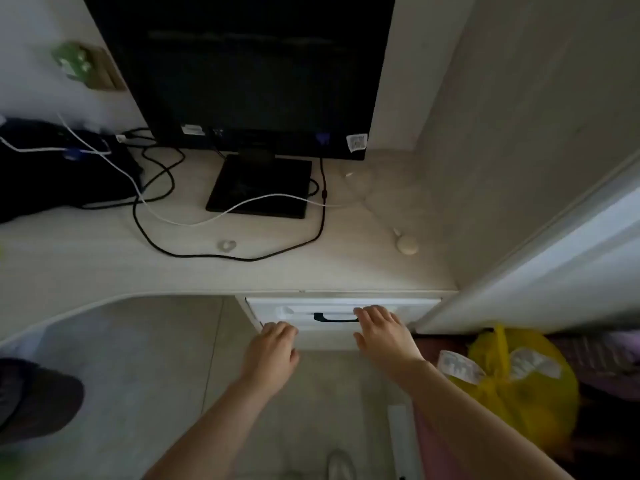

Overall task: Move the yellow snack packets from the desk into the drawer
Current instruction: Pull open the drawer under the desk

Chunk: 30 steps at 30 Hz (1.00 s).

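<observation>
The white drawer (270, 308) sits under the desk's (86, 258) right end, with a black handle (334, 318) on its front, and looks pushed in. My left hand (273, 348) touches the drawer's lower left corner with its fingertips. My right hand (381, 332) rests on the drawer front, its straight fingers covering the handle's right end. Neither hand holds anything. I see no yellow snack packets on the desk, and the drawer's inside is hidden.
A black monitor (249, 71) on its stand (259, 185) fills the back of the desk, with black cables (225, 256) and a white one (194, 221) looping in front. A small beige round object (407, 244) lies at the right. A knotted yellow plastic bag (519, 393) sits to the right, below desk level.
</observation>
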Tool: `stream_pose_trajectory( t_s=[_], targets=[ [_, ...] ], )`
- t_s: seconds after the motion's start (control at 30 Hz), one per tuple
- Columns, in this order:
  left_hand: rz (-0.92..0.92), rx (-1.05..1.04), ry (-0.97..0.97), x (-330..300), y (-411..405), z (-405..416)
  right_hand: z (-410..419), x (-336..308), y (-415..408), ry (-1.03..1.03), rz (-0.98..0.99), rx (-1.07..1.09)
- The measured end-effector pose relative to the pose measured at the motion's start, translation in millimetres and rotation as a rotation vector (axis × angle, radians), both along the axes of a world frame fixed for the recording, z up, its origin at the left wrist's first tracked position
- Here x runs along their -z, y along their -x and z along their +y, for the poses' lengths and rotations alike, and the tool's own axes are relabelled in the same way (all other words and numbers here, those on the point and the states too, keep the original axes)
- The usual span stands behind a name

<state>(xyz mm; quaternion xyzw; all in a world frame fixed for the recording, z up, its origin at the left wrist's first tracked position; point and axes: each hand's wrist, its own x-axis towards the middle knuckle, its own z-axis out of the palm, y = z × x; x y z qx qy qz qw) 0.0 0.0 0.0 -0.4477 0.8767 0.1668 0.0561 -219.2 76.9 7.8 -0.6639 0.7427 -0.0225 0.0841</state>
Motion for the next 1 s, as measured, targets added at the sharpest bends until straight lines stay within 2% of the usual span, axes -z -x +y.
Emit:
stream_pose_trajectory(
  t_s=[0.17, 0.47, 0.6, 0.7, 0.77, 0.9, 0.93, 1.0],
  targets=[
    [-0.079, 0.055, -0.106, 39.1, 41.2, -5.3, -14.9, 54.4, 23.7, -0.255, -0.099, -0.017],
    [-0.085, 0.087, -0.139, 80.6, 76.9, -20.4, -33.0, 99.9, 31.1, -0.276, -0.078, -0.125],
    [0.037, 0.033, -0.165, 91.2, 72.6, -15.5, -27.6, 104.9, 28.6, -0.263, -0.060, -0.111],
    [0.312, -0.225, -0.312, 92.5, 74.0, -6.8, -23.4, 102.0, 27.3, -0.274, -0.095, -0.092],
    [0.517, -0.540, -0.448, 85.6, 80.2, -1.4, -22.3, 99.5, 25.8, -0.291, -0.111, -0.078],
    [0.849, -1.175, -0.926, 69.3, 92.2, -8.7, -18.8, 95.2, 20.3, -0.327, -0.127, -0.058],
    [0.921, -1.288, -1.026, 66.6, 92.5, -12.3, -16.4, 94.4, 19.2, -0.331, -0.134, -0.052],
    [0.995, -1.435, -1.103, 63.9, 90.3, -21.5, -9.8, 93.5, 18.5, -0.335, -0.149, -0.052]
  ],
)
